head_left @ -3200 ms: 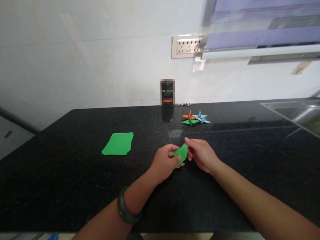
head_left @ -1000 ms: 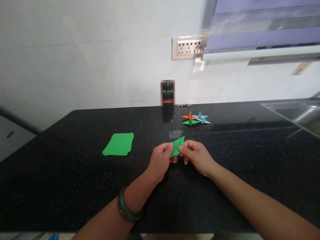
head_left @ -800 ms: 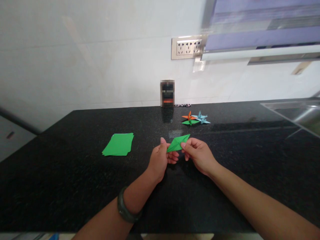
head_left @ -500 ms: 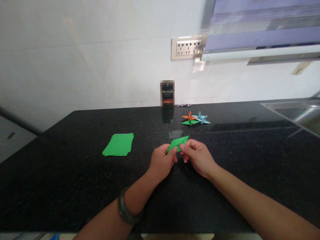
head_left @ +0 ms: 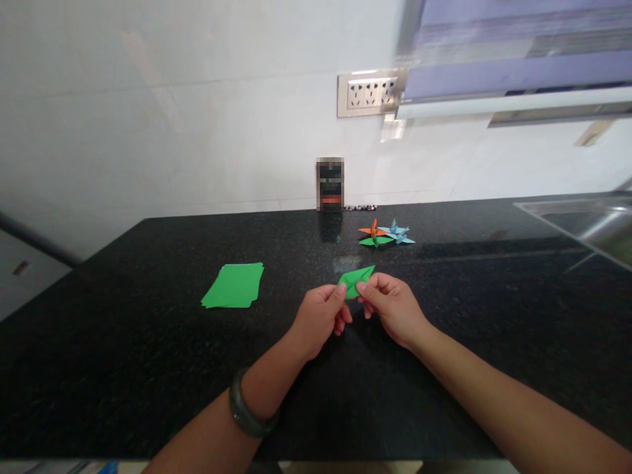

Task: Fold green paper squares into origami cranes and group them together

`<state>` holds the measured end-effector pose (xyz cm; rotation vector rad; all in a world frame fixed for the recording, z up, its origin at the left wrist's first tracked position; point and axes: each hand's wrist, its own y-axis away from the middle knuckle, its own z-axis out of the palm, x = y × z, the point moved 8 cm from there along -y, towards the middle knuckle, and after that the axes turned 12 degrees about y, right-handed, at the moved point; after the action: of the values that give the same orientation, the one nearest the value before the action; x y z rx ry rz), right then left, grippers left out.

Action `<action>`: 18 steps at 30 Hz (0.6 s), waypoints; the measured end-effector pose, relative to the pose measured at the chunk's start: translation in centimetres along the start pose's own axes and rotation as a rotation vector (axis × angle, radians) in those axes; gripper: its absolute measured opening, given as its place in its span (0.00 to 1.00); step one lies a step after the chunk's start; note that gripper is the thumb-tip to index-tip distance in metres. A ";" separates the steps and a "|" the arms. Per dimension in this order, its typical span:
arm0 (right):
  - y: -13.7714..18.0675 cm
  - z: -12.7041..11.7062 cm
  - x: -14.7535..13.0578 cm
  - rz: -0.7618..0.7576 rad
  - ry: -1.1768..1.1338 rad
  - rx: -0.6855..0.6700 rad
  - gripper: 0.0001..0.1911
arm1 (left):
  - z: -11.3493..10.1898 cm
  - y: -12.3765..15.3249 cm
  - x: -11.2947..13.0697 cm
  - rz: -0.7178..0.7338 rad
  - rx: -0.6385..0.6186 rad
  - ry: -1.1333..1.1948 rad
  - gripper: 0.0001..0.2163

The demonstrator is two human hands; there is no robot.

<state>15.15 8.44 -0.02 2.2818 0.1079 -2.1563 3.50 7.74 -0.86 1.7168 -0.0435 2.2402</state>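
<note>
The folded green paper (head_left: 356,280), upright a second ago, now lies flatter, pointing right, just above the counter (head_left: 148,355). Left hand (head_left: 320,316) and right hand (head_left: 392,309) both pinch it, fingers (head_left: 340,290) closed on its near edge.

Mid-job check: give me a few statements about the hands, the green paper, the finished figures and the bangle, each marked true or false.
1. The left hand and the right hand both pinch the folded green paper. True.
2. The stack of green sheets lies to the right of the hands. False: it lies to their left on the black counter.
3. The folded paper figures, orange, green and blue, sit beyond the hands, towards the wall. True.
4. The dark bangle is on the right wrist. False: it is on the left wrist.
</note>
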 end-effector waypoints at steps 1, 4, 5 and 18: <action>0.1 0.2 -0.1 -0.003 0.010 -0.018 0.16 | 0.0 0.0 0.2 0.027 -0.001 -0.053 0.18; 0.2 0.9 -0.6 -0.007 0.024 -0.098 0.13 | -0.3 0.1 0.7 0.080 0.017 -0.185 0.19; 0.2 1.1 -0.7 -0.011 0.030 -0.115 0.13 | -0.4 0.1 0.8 0.098 0.018 -0.225 0.19; 3.2 0.9 -6.3 -0.889 0.826 0.103 0.11 | 0.3 0.1 -0.4 -0.136 -0.001 0.381 0.21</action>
<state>14.06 4.93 6.02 3.4418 1.2102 -1.1488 3.90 7.49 -1.14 1.2242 0.1534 2.4181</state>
